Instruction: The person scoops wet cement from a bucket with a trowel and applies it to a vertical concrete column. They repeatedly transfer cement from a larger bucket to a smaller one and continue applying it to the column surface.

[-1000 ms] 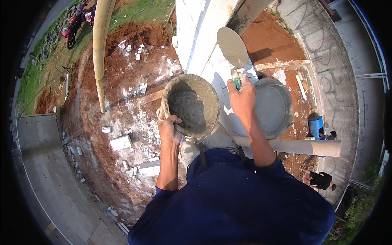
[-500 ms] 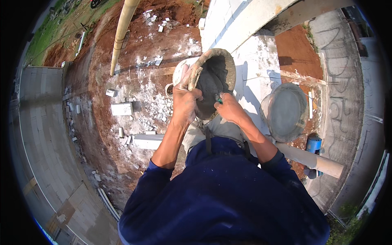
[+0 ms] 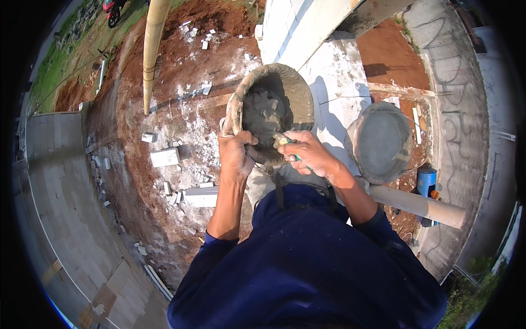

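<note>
My left hand is closed on the near left rim of a mortar-caked bucket, thumb over the edge. Inside lies wet grey mortar, lumpy and heaped toward the left wall. At the near side of the bucket's mouth, my right hand grips a tool handle with green and yellowish parts. It looks like a trowel, but its blade cannot be made out against the mortar. The bucket is held in front of my waist, its mouth facing up toward me.
To the right stands a large round tub of grey mix, near a thick pipe or pole and a blue container. A white wall top runs ahead. A bamboo pole rises at left; block pieces litter the ground below.
The bucket has turned so more of its inside and the lumpy mortar show. My right hand has shifted, and more of the tool's handle is visible. The view has shifted slightly.
</note>
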